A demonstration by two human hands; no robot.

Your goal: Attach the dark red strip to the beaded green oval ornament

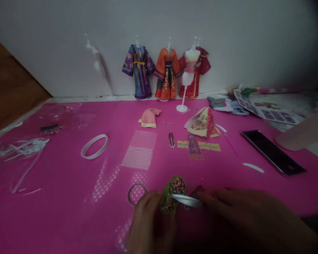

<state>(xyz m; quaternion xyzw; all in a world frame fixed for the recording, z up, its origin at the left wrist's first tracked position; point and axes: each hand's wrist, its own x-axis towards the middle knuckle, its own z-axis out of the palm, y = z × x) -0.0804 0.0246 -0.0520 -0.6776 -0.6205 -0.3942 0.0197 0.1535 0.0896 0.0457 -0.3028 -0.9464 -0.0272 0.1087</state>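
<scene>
My left hand (145,222) is wrapped round a small green dish (163,208) of mixed coloured beads (178,185), tilted toward me. Between the fingers of my right hand (243,208) are metal tweezers (187,200), their tips among the beads. A dark flat piece (197,192), partly hidden, lies behind the tweezers. Left of the dish is a thin roll of tape (129,194). Beyond the dish lie a sheet of stick-on pearls (139,157), a small dark red pointed strip (171,140) and a patterned piece crossed over a yellow band (212,146).
Dressed doll forms (139,74) and a bare form (94,53) stand by the wall. A pink top (149,118), a folded skirt (201,123), a white tape roll (86,150) and a phone (272,151) lie on the pink mat (69,211). Another person's arm (302,130) rests at right.
</scene>
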